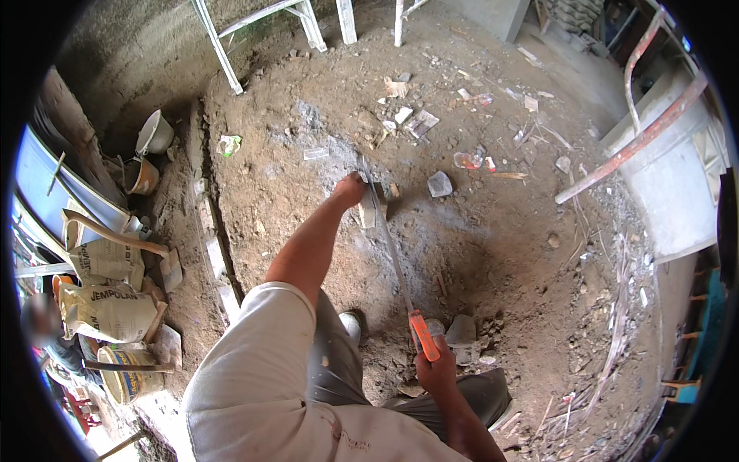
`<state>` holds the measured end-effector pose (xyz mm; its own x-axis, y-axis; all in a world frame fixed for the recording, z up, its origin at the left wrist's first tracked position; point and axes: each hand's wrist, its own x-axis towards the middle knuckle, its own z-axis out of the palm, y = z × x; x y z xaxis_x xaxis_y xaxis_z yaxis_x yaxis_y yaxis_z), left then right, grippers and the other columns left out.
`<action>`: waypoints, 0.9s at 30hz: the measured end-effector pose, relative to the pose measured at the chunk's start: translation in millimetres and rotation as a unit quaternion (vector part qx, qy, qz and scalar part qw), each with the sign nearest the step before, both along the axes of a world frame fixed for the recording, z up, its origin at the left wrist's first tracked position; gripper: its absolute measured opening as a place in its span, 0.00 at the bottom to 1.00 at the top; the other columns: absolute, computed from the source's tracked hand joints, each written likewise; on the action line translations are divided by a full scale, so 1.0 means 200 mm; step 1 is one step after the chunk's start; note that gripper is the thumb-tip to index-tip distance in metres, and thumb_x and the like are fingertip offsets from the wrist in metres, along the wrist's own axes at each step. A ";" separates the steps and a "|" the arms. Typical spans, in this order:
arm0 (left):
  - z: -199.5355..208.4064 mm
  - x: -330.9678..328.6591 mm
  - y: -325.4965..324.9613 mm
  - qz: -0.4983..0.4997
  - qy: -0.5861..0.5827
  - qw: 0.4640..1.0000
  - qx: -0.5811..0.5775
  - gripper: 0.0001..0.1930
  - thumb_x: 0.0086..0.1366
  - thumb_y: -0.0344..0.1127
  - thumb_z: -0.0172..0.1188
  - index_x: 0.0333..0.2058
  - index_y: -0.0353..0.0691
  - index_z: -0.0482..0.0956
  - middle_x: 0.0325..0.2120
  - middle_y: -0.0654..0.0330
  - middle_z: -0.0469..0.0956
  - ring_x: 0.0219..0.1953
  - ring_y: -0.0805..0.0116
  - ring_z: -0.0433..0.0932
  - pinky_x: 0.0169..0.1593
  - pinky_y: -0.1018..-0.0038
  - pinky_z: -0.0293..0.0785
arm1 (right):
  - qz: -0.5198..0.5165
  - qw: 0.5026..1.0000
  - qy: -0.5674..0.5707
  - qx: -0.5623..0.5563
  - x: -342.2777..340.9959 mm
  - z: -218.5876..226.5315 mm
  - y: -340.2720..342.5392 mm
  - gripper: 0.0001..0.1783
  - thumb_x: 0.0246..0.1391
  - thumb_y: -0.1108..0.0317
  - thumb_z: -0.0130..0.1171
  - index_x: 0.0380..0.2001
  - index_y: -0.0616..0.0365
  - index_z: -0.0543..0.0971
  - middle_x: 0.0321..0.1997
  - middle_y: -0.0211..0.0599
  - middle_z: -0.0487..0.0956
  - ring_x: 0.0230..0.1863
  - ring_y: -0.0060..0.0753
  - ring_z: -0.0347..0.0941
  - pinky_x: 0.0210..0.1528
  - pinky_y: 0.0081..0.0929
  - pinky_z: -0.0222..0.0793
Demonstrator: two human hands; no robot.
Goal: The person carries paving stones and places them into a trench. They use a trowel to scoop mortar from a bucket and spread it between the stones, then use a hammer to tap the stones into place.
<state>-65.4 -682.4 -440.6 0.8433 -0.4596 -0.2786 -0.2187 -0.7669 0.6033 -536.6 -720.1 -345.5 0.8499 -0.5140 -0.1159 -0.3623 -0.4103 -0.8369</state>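
Observation:
My right hand [436, 368] is closed round the orange handle of a saw [399, 266], low in the middle of the view. Its long, thin grey blade runs forward and slightly left, seen nearly edge-on. Near the blade's far end, my left hand [352, 189] is closed with the arm stretched out; what its fingers grip is hidden. Under and beside the blade is a small pale block [371, 209] on the dirt, just right of my left hand. Grey powder lies around it.
A translucent lump [439, 185] and litter lie on the dirt floor. To the left are sacks [115, 312], a hoe [115, 235], a bucket [127, 376] and a narrow trench [218, 223]. White metal frames [265, 27] stand ahead; a rusty bent pipe [616, 158] juts in at right.

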 end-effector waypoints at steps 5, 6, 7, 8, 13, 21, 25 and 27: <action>-0.28 0.11 0.15 0.134 -0.096 0.986 -0.041 0.19 0.67 0.47 0.50 0.49 0.40 0.71 0.47 0.40 0.74 0.54 0.42 0.71 0.58 0.57 0.67 | 0.041 0.998 -0.042 0.037 0.06 0.01 0.10 0.10 0.48 0.74 0.57 0.33 0.57 0.67 0.21 0.46 0.70 0.25 0.60 0.72 0.26 0.42 0.66; -0.31 0.03 0.08 0.166 -0.109 0.976 -0.090 0.18 0.68 0.46 0.50 0.47 0.40 0.72 0.47 0.41 0.74 0.53 0.42 0.71 0.57 0.57 0.67 | 0.033 0.998 -0.036 0.038 0.05 0.02 0.07 0.10 0.48 0.74 0.57 0.32 0.58 0.67 0.20 0.46 0.70 0.25 0.60 0.72 0.25 0.41 0.66; -0.31 -0.10 -0.03 0.197 -0.118 0.962 -0.146 0.17 0.68 0.46 0.50 0.46 0.39 0.73 0.47 0.42 0.74 0.52 0.42 0.71 0.57 0.56 0.67 | 0.022 0.999 -0.030 0.031 0.04 0.03 0.04 0.09 0.48 0.75 0.57 0.31 0.58 0.67 0.20 0.46 0.69 0.24 0.60 0.72 0.25 0.41 0.65; -0.29 -0.17 -0.06 0.233 -0.136 0.944 -0.191 0.16 0.69 0.45 0.50 0.44 0.38 0.74 0.48 0.44 0.74 0.51 0.41 0.71 0.57 0.56 0.67 | 0.017 0.999 -0.031 0.035 0.04 0.04 0.03 0.09 0.48 0.75 0.56 0.30 0.58 0.67 0.20 0.45 0.69 0.24 0.60 0.71 0.25 0.40 0.65; -0.21 -0.24 -0.09 0.252 -0.158 0.927 -0.229 0.13 0.69 0.42 0.51 0.40 0.37 0.73 0.39 0.42 0.74 0.45 0.39 0.71 0.50 0.54 0.67 | 0.014 0.999 0.000 0.033 0.04 0.01 0.02 0.10 0.47 0.75 0.56 0.26 0.58 0.64 0.18 0.46 0.68 0.21 0.58 0.69 0.23 0.39 0.63; -0.19 -0.23 -0.06 0.202 -0.169 0.936 -0.236 0.09 0.68 0.38 0.48 0.37 0.38 0.70 0.41 0.42 0.73 0.44 0.37 0.71 0.47 0.51 0.69 | 0.015 0.999 -0.007 -0.033 0.26 0.00 0.01 0.10 0.46 0.75 0.55 0.31 0.58 0.65 0.17 0.48 0.69 0.22 0.63 0.70 0.23 0.46 0.64; -0.21 -0.22 -0.02 0.219 -0.175 0.935 -0.219 0.09 0.68 0.38 0.48 0.40 0.38 0.71 0.43 0.40 0.72 0.45 0.36 0.71 0.48 0.51 0.69 | 0.035 0.998 0.021 -0.048 0.39 0.02 0.01 0.13 0.46 0.74 0.55 0.36 0.60 0.67 0.17 0.49 0.70 0.24 0.66 0.71 0.25 0.49 0.66; -0.19 -0.22 -0.02 0.222 -0.159 0.942 -0.196 0.10 0.68 0.38 0.48 0.42 0.39 0.71 0.44 0.40 0.72 0.46 0.35 0.71 0.49 0.51 0.69 | 0.026 0.998 0.043 -0.036 0.28 0.05 0.06 0.13 0.46 0.74 0.55 0.37 0.59 0.67 0.18 0.50 0.70 0.25 0.67 0.70 0.25 0.49 0.66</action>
<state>-109.6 -686.8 -478.6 0.9888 -0.0566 0.1380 -0.1460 -0.5576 0.8172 -480.7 -708.5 -334.7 0.8640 -0.4792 -0.1548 -0.4089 -0.4882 -0.7710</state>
